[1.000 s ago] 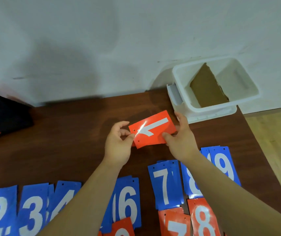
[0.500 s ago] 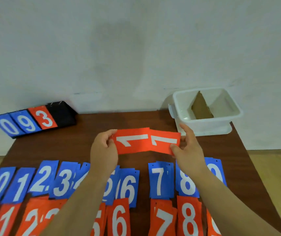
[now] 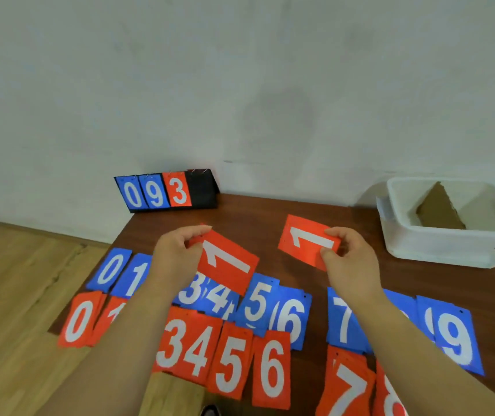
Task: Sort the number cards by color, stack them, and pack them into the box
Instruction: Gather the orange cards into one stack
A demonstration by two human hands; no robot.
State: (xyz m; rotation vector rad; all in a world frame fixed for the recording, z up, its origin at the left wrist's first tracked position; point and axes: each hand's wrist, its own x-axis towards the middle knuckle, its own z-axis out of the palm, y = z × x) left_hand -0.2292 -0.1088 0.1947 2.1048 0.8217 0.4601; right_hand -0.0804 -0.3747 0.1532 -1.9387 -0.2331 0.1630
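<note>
The paired red 1s are now separated: your left hand point(image 3: 174, 253) pinches the first card point(image 3: 228, 265) mid-frame, your right hand point(image 3: 349, 262) the second card point(image 3: 306, 241) right of it. The box point(image 3: 438, 250), right edge, holds no cards yet.

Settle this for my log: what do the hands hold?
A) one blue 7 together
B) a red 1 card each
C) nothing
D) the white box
B: the left hand pinches one red rectangular card marked 1, the right hand pinches a second red card marked 1, held apart.
</note>
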